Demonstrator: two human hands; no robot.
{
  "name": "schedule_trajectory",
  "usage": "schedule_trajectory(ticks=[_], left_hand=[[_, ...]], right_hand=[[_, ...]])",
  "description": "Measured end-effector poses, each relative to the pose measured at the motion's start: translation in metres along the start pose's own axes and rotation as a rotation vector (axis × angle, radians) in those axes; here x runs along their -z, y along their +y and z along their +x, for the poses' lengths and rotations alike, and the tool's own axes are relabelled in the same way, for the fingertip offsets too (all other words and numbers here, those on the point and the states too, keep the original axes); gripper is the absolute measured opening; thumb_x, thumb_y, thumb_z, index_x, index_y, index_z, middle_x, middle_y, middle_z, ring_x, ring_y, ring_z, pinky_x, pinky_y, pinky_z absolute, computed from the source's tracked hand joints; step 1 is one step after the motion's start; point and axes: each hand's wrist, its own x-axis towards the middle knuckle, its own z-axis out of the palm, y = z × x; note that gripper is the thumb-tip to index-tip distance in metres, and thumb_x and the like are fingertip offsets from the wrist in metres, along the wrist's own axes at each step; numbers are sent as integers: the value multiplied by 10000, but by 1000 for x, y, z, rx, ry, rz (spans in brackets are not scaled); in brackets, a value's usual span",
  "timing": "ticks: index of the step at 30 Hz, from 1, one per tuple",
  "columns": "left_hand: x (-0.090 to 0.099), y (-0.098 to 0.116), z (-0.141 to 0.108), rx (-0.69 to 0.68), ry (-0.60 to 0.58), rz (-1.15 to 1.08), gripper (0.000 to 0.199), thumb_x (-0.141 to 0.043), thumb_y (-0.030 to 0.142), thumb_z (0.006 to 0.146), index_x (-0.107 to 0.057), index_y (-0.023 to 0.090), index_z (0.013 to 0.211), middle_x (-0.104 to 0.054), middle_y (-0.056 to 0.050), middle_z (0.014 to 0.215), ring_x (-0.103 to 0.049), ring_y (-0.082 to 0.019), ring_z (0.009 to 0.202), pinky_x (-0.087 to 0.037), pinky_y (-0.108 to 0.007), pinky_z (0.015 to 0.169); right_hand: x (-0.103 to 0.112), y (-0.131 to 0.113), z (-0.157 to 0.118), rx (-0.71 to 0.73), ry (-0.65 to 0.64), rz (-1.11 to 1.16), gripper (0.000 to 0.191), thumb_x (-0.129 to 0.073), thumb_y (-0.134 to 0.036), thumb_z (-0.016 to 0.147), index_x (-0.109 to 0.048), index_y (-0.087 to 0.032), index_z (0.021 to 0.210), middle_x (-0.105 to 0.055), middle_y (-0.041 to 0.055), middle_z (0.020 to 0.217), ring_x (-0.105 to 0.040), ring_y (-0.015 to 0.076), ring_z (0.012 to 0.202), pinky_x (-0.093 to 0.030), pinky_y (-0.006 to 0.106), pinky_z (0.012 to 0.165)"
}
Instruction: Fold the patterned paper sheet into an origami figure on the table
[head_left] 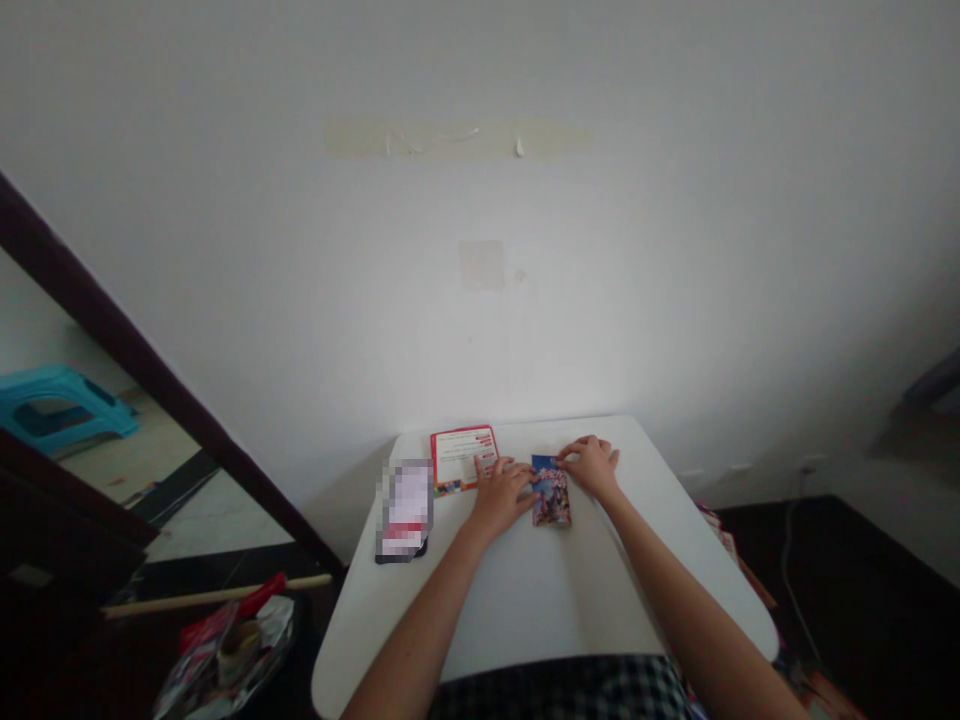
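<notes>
A small colourful picture card (551,495), blue at the top with pink and dark patterns below, lies on the white table (517,600). My left hand (504,492) is at its left edge, fingers spread and fingertips at or touching the card. My right hand (592,467) is at the card's upper right corner, with thumb and fingertips drawn together there. Whether the card is one piece or several cannot be told at this size. Just behind my left hand is a red-edged printed sheet (457,460), partly covered by the fingers.
A phone (405,510), its screen blurred out, lies at the table's left side. The white wall (510,340) stands right behind the table. On the floor at left are a lined bin (247,650) and a wooden stick (217,597). A blue stool (67,405) shows beyond the dark frame.
</notes>
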Motion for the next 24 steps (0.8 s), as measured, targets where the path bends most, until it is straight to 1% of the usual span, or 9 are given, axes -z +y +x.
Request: schedule_trajectory(ticks=[3, 6, 11, 14, 18, 24], left_hand=[[-2, 0, 0, -3, 0, 39, 357, -524, 501, 892, -595, 403, 1228, -543, 21, 1406, -300, -309, 1395, 85, -741, 1086], [-4, 0, 0, -5, -19, 54, 369, -482, 502, 910, -570, 405, 1254, -492, 22, 1456, -263, -308, 1421, 107, -731, 1085], [-8, -1, 0, -11, -8, 61, 367, -476, 499, 909, -560, 392, 1250, -484, 21, 1460, -287, -306, 1407, 109, -737, 1081], [-9, -2, 0, -13, 2, 58, 352, -476, 495, 910, -568, 392, 1234, -482, 26, 1462, -314, -301, 1390, 124, -730, 1082], [-7, -1, 0, -15, 8, 48, 331, -494, 488, 905, -580, 395, 1211, -485, 41, 1460, -330, -295, 1373, 143, -730, 1077], [-1, -1, 2, -5, -12, 27, 327, -535, 501, 880, -605, 413, 1187, -514, 56, 1437, -349, -320, 1345, 121, -753, 1067]], right_hand=[[0, 0, -1, 2, 14, 18, 165, -698, -452, 768, -750, -353, 890, -528, 46, 1169, -360, 294, 1204, -162, 588, 1046], [-1, 1, -3, 9, 27, 28, 163, -693, -454, 774, -748, -362, 896, -532, 41, 1174, -368, 290, 1205, -148, 586, 1056], [-1, 8, -6, 44, 28, 45, 186, -619, -457, 836, -739, -374, 951, -541, 27, 1198, -378, 266, 1210, -146, 543, 1079], [-1, 15, -9, 115, 21, 72, 201, -579, -425, 868, -732, -379, 989, -554, 23, 1198, -385, 252, 1208, -168, 517, 1081], [-2, 23, -15, 207, 79, 62, 194, -605, -380, 851, -729, -393, 1000, -554, 18, 1205, -358, 256, 1232, -150, 524, 1093], [0, 24, -17, 230, 70, 21, 200, -631, -400, 838, -719, -416, 1017, -558, 11, 1208, -349, 248, 1245, -182, 503, 1093]])
